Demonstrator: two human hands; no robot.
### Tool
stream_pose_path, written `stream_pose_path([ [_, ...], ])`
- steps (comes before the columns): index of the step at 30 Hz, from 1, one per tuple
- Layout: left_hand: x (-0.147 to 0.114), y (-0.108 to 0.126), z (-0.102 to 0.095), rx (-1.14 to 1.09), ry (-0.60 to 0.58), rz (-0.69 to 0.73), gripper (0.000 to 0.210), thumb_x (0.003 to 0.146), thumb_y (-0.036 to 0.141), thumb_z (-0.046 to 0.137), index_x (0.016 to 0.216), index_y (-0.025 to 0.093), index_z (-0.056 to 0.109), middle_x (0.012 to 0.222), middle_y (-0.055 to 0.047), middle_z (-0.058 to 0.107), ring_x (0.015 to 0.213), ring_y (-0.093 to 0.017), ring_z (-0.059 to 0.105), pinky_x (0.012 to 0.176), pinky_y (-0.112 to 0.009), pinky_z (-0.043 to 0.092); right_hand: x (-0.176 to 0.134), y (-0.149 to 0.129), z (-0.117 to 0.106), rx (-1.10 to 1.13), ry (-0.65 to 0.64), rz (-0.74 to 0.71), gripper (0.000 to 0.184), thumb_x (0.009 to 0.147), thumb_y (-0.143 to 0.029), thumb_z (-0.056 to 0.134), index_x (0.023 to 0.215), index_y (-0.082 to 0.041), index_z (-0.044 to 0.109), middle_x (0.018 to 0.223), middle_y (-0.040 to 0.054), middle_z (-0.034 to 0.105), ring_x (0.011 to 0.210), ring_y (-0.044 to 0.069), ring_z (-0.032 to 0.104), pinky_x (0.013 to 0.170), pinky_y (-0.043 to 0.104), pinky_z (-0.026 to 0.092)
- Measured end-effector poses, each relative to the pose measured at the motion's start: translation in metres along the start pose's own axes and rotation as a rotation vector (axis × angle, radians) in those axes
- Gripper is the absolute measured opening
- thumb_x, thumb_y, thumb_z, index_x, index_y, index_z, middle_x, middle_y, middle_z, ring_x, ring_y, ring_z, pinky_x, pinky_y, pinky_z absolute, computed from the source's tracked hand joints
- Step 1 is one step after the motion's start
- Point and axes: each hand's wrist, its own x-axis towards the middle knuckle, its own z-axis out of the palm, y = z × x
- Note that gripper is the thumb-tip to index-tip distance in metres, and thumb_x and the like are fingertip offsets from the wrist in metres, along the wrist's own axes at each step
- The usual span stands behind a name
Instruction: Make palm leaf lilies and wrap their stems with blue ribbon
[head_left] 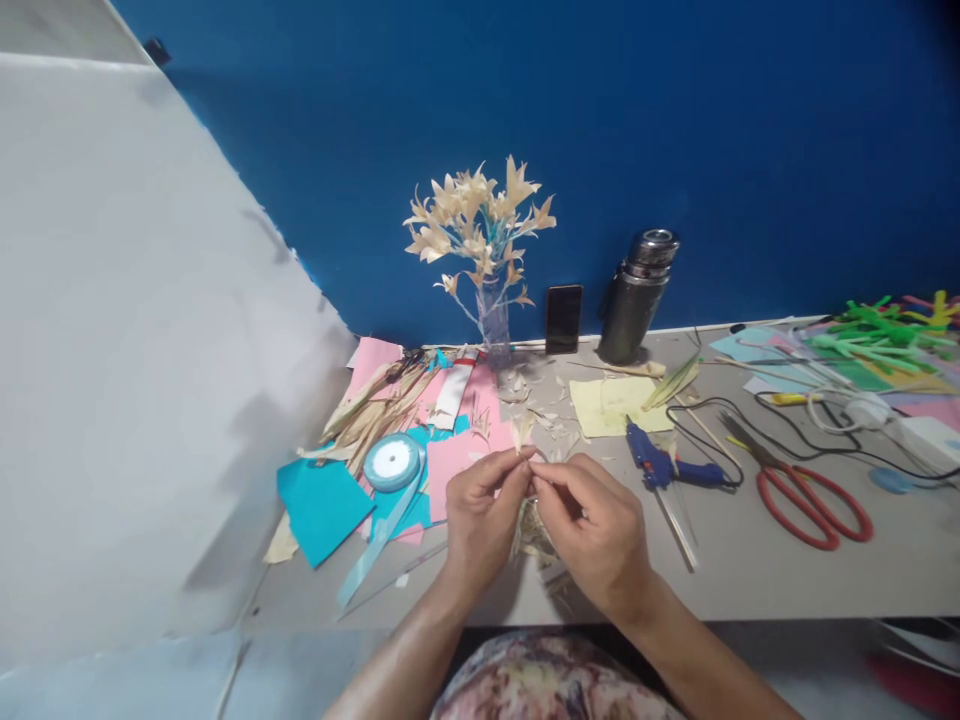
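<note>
Both of my hands meet over the near middle of the table, fingertips pinched together. My left hand [486, 500] is closed on the base of a small pale husk flower [522, 432], whose pointed petals stick up above the fingertips. Against the same base presses my right hand [596, 520], thumb and forefinger pinched; what lies between those fingertips is mostly hidden. Beneath the hands are dry husk scraps [536, 530]. A blue glue gun [660, 458] lies just right of my right hand, and a spool of light blue ribbon [391, 461] is left of my left hand.
Red-handled scissors [814, 500] lie at the right, by a black cord. A vase [493, 320] of husk flowers, a phone [563, 320] and a thermos [637, 300] stand along the blue wall. Dry husk strips [386, 410] and coloured paper [322, 510] cover the left; green pipe cleaners [885, 335] lie far right.
</note>
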Motion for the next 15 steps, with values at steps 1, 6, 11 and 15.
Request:
stream_pose_path([
  [1, 0.0002, 0.0006, 0.0, -0.016, -0.001, -0.005, 0.013, 0.079, 0.021, 0.074, 0.089, 0.022, 0.083, 0.09, -0.006, 0.08, 0.081, -0.02, 0.071, 0.077, -0.029, 0.056, -0.0003, -0.0002, -0.0001, -0.002, 0.0, 0.0, 0.021, 0.093, -0.009, 0.053, 0.091, -0.019, 0.071, 0.069, 0.0034, 0.066, 0.061, 0.014, 0.063, 0.057, 0.024, 0.05],
  [6, 0.0039, 0.001, -0.0047, -0.243, -0.154, -0.146, 0.017, 0.076, 0.028, 0.079, 0.091, 0.02, 0.083, 0.072, -0.004, 0.075, 0.066, -0.017, 0.065, 0.068, -0.028, 0.054, -0.0016, 0.0003, -0.0034, -0.017, -0.002, 0.005, 0.019, 0.093, -0.01, 0.054, 0.091, -0.017, 0.071, 0.069, 0.0042, 0.065, 0.061, 0.015, 0.062, 0.057, 0.025, 0.051],
  [11, 0.0069, -0.0019, -0.0079, -0.542, -0.289, -0.3, 0.037, 0.081, 0.049, 0.072, 0.09, 0.014, 0.082, 0.073, -0.009, 0.073, 0.065, -0.016, 0.063, 0.066, -0.029, 0.051, -0.0017, -0.0001, -0.0062, -0.02, -0.003, -0.03, 0.019, 0.093, -0.008, 0.054, 0.095, -0.018, 0.071, 0.07, 0.0046, 0.066, 0.061, 0.015, 0.062, 0.056, 0.025, 0.05],
  [15, 0.0093, -0.0006, -0.0062, -0.69, -0.227, -0.406, 0.037, 0.076, 0.05, 0.077, 0.083, 0.014, 0.08, 0.073, -0.008, 0.073, 0.063, -0.015, 0.063, 0.064, -0.027, 0.05, -0.0035, -0.0017, -0.005, 0.001, -0.018, -0.041, 0.017, 0.092, -0.007, 0.056, 0.095, -0.016, 0.07, 0.07, 0.0046, 0.065, 0.061, 0.015, 0.061, 0.057, 0.025, 0.049],
])
